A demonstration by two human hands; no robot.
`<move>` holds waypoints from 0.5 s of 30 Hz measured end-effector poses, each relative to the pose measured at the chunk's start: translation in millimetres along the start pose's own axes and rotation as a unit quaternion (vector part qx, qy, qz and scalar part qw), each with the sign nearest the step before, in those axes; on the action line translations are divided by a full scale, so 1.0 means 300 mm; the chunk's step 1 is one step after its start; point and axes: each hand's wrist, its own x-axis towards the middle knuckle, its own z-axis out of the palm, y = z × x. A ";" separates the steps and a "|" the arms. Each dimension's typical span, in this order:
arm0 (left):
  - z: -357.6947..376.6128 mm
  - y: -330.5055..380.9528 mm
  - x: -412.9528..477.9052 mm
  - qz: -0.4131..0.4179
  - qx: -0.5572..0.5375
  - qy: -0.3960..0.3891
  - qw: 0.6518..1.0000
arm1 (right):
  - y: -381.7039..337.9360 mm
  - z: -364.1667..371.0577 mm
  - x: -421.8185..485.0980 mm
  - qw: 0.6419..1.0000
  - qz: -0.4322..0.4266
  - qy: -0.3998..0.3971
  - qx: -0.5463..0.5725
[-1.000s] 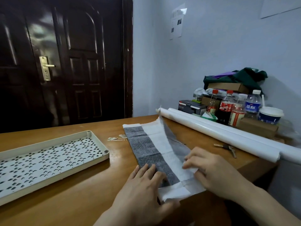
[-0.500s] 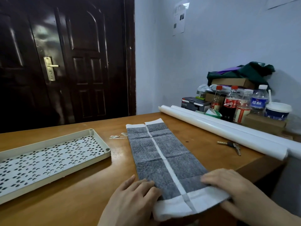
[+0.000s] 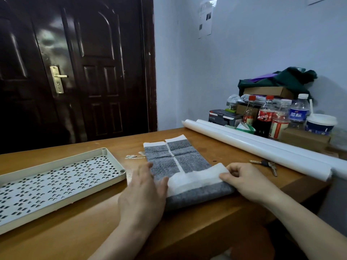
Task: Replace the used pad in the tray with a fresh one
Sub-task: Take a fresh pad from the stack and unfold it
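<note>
The grey pad lies on the wooden table with its long axis running away from the person, its near end folded back so the white underside shows. The right hand pinches this folded white edge at its right corner; the left hand rests flat and open on the pad's left side, holding nothing. The perforated tray, with no pad in it, stands to the left, nearer the left hand, so I judge the pad must travel leftward.
</note>
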 end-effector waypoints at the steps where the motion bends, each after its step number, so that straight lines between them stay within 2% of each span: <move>1: -0.008 0.021 -0.002 0.052 0.047 0.019 0.997 | -0.006 0.013 0.009 1.000 0.006 0.005 -0.026; 2: -0.010 0.046 -0.013 0.123 0.075 0.020 0.989 | -0.010 0.023 0.011 0.998 0.012 0.001 -0.055; 4: 0.035 0.080 -0.067 0.273 0.138 0.011 0.952 | -0.015 0.041 0.003 0.993 0.020 -0.001 -0.115; 5: 0.061 0.092 -0.094 0.308 0.159 -0.027 0.938 | -0.015 0.048 -0.005 0.991 0.016 0.014 -0.134; 6: 0.084 0.102 -0.116 0.311 0.176 -0.090 0.930 | -0.009 0.052 -0.013 0.989 0.008 0.039 -0.141; 8: 0.122 0.109 -0.144 0.264 0.212 -0.220 0.915 | 0.002 0.049 -0.030 0.986 -0.009 0.076 -0.148; 9: 0.129 0.109 -0.146 0.246 0.215 -0.254 0.910 | 0.005 0.048 -0.043 0.984 -0.013 0.078 -0.159; 11: 0.118 0.101 -0.127 0.229 0.187 -0.282 0.913 | 0.012 0.041 -0.067 0.981 -0.022 0.069 -0.180; 12: 0.127 0.092 -0.114 0.228 0.185 -0.258 0.920 | 0.015 0.039 -0.080 0.980 -0.032 0.067 -0.182; 15: 0.076 0.084 -0.074 0.211 0.174 -0.337 0.901 | -0.002 0.029 -0.127 0.979 -0.057 0.029 -0.195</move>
